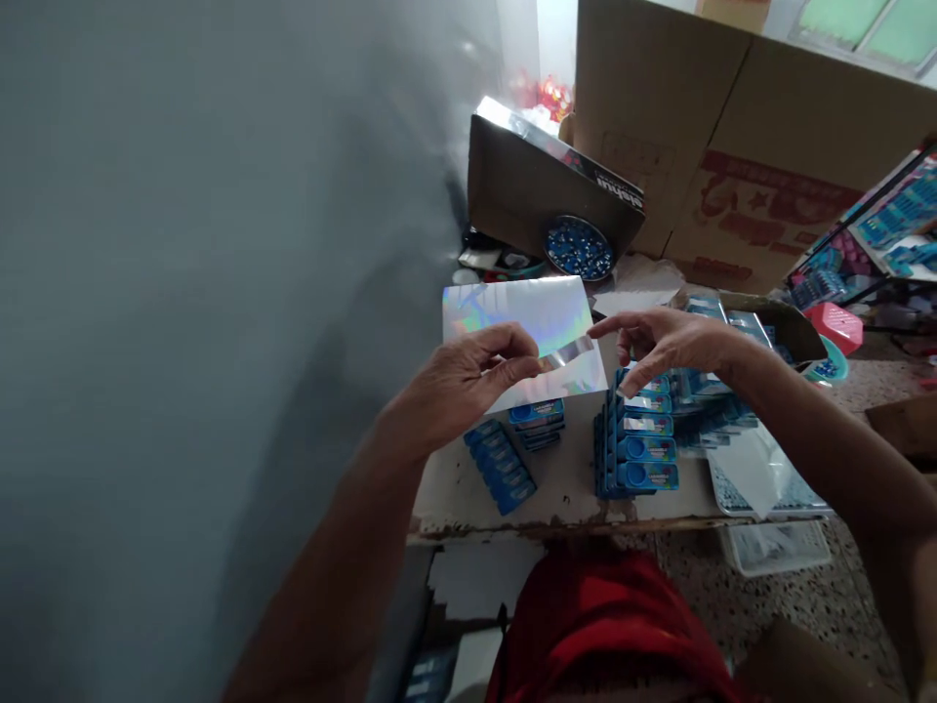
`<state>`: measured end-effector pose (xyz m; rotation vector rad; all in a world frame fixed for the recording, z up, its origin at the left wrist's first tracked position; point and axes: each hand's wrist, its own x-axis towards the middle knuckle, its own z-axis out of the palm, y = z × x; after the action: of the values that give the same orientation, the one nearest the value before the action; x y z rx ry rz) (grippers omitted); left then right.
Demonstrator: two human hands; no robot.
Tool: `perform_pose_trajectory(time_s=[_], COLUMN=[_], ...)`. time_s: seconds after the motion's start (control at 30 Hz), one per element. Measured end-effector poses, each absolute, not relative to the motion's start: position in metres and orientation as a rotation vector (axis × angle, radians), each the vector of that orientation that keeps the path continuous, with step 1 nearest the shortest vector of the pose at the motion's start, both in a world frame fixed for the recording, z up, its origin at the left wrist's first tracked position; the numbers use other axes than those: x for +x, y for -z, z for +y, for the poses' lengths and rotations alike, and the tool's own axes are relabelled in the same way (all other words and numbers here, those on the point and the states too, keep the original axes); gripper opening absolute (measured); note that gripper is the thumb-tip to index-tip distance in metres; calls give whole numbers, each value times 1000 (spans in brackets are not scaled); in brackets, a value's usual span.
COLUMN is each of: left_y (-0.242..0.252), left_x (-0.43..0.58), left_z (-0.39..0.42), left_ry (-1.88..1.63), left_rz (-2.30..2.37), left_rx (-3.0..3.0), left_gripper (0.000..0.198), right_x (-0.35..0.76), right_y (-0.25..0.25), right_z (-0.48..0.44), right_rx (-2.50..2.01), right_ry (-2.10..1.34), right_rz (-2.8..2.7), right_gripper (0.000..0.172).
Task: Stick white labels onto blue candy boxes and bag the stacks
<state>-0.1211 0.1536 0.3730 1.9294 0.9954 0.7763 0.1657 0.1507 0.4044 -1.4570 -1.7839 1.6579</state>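
My left hand [487, 376] pinches one end of a thin shiny clear strip [569, 352] between thumb and fingers. Close to the strip's other end is the outstretched index finger of my right hand [659, 344]; its thumb and fingers are apart. Behind both, a sheet of iridescent silvery film [521, 303] spans the area over the table. Below it are a small stack of blue packs [538, 415] and a tilted blue row of packs [501, 467]. Stacked blue boxes [648, 450] stand under my right hand.
A worn white table [563, 503] has a chipped front edge. At the back, an open carton [512, 186] leans over a round dish of blue pieces [578, 247]. Large cardboard [659, 127] rises behind. More blue packs and a tray [794, 498] lie right; a grey wall [183, 244] borders the left.
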Motion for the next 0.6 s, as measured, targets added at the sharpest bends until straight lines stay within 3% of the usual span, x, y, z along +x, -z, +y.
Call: perform_pose_trajectory(time_s=[0.2,0.4,0.6], left_y=[-376,-337,-282], left_x=[-110,-82,-44], left_z=[139,124,118], left_ry=[-691,-640,-327], left_rz=[948,980,796], left_rx=[1968,1746,1635], left_gripper=[23,34,38], right_x=[155,169,196], right_y=[-398,-394,-337], right_z=[123,87,51], right_rx=[-1336,-1568,-1892], right_ry=[-1693,-1465,-1412], right_rz=[-1548,-1502,-1430], right_gripper=[43,35,37])
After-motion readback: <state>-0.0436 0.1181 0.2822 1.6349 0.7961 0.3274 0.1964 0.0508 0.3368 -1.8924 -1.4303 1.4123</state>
